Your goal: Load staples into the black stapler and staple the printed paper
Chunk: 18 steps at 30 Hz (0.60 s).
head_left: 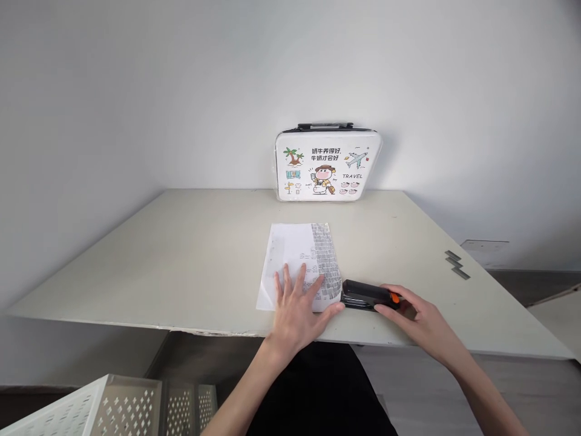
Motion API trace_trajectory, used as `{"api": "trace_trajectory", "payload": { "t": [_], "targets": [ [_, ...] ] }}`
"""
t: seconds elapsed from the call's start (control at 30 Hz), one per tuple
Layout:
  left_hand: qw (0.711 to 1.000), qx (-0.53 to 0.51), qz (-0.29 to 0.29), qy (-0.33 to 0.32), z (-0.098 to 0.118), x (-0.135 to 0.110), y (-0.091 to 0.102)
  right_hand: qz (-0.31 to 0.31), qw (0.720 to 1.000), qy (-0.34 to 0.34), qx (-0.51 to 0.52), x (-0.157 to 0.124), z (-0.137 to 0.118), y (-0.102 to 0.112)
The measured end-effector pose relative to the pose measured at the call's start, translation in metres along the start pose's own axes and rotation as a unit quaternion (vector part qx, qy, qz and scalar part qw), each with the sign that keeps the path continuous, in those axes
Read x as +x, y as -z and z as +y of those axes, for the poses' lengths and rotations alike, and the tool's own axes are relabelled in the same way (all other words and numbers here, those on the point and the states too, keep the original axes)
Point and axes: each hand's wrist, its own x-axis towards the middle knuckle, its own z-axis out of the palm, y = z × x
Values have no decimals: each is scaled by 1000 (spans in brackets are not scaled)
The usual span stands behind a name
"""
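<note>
A pale grey wall [136, 109] meets a light-coloured table [158, 260], whose near edge looks chipped at 7 o'clock, taking 12 as straight ahead. At 12, a white case [328, 165] stands upright against the wall, its dark handle on top, its front printed with palm trees, an airplane, a cartoon cow and the word TRAVEL.

The paper [290, 239] lies flat near the table's front edge at 6 o'clock, with a dense grey printed band down its right side. The left hand [297, 312] rests palm down on it, fingers spread and pointing towards 12, thumb out to 2 o'clock near the paper's lower right corner.

At the paper's 4 o'clock is a black stapler [367, 295] with an orange part at its rear. The right hand [422, 318] grips that rear end between thumb and fingers. The stapler's front end meets the paper's right edge; whether paper sits inside it, I cannot tell.

Three grey staple strips [454, 260] lie at 3 o'clock. White perforated baskets [127, 406] stand below the table at 7.
</note>
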Motion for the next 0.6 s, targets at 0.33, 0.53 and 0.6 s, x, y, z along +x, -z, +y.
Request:
{"api": "trace_trajectory", "payload": {
  "t": [0.33, 0.53, 0.6],
  "targets": [
    [1000, -3, -9, -28, 6, 12, 5, -36, 999, -25, -1, 6, 7, 18],
    [991, -23, -86, -99, 7, 24, 7, -53, 998, -38, -4, 6, 5, 21],
    [989, -22, -94, -110, 6, 23, 9, -51, 998, -31, -4, 7, 5, 21]
  ]
}}
